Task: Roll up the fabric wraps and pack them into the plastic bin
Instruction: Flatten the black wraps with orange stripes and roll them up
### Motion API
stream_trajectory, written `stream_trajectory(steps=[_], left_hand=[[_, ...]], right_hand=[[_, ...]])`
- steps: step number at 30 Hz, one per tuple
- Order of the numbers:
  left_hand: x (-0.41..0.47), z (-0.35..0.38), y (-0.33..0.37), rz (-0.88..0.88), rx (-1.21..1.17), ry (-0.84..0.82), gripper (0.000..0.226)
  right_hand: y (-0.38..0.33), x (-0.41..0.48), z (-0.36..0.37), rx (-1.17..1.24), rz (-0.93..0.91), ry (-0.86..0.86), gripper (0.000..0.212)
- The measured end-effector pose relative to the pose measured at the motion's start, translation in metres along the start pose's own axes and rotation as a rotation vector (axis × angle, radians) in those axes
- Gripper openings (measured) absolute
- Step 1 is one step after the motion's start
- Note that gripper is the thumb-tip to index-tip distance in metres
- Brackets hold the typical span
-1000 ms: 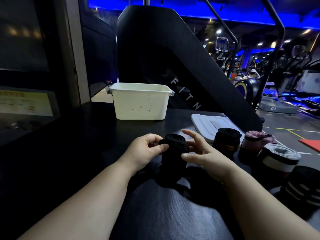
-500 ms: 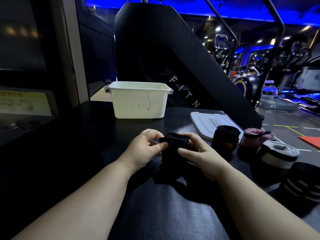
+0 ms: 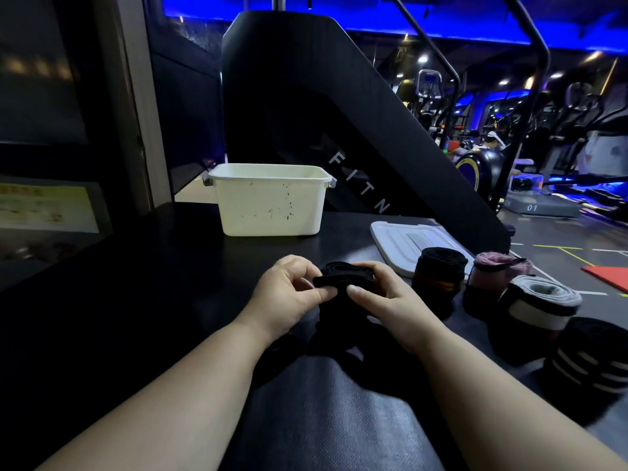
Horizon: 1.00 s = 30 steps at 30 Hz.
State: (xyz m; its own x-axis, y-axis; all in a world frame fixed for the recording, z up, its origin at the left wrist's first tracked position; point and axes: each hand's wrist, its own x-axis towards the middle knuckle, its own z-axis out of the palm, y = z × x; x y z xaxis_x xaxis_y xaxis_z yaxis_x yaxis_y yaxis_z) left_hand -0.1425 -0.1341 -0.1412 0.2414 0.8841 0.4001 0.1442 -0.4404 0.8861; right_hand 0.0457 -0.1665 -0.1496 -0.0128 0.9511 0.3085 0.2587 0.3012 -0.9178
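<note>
closed round the black wrap (image 3: 339, 278) with the right hand (image 3: 387, 297), spread open a second ago; pinched from the other side by the left hand (image 3: 289, 294). judged as one more turn tightened, rolling not finished, loose tail hanging below. held between both palms above the table (image 3: 170, 300), well short of the plastic bin (image 3: 268, 202) straight ahead.

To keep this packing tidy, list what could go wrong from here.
1. The black wrap, pinched between the left hand and right hand, has a loose tail below; a slack grip could let the roll unwind.
2. The grey and white roll stands beside the right forearm near the edge of the table; a swing toward the bin might knock it off.
</note>
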Motion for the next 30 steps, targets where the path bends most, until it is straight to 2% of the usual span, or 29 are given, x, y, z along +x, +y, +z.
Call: stream_trajectory(steps=[4,10,16,20,23,26,30], left_hand=[[0.0,-0.003,-0.001,-0.019,-0.045,-0.041,0.023],[-0.001,-0.005,0.001,-0.005,-0.045,-0.095,0.036],[-0.002,-0.01,0.001,-0.011,-0.009,-0.184,0.017],[-0.004,-0.011,0.005,0.022,0.048,-0.248,0.021],[-0.007,-0.008,0.006,-0.021,0.011,-0.287,0.027],[-0.006,-0.004,0.002,-0.106,-0.004,-0.243,0.032],[-0.002,-0.001,0.001,-0.177,0.035,-0.072,0.025]], right_hand=[[-0.002,0.0,0.002,-0.045,-0.008,0.025,0.033],[-0.003,0.0,0.001,-0.09,-0.013,0.025,0.031],[-0.006,-0.001,0.002,-0.109,0.002,0.054,0.031],[-0.009,-0.003,0.003,-0.129,-0.001,0.076,0.028],[-0.011,-0.003,0.003,-0.164,0.003,0.102,0.027],[-0.012,-0.003,0.004,-0.15,0.009,0.105,0.026],[-0.015,-0.005,0.005,-0.044,0.029,0.056,0.026]])
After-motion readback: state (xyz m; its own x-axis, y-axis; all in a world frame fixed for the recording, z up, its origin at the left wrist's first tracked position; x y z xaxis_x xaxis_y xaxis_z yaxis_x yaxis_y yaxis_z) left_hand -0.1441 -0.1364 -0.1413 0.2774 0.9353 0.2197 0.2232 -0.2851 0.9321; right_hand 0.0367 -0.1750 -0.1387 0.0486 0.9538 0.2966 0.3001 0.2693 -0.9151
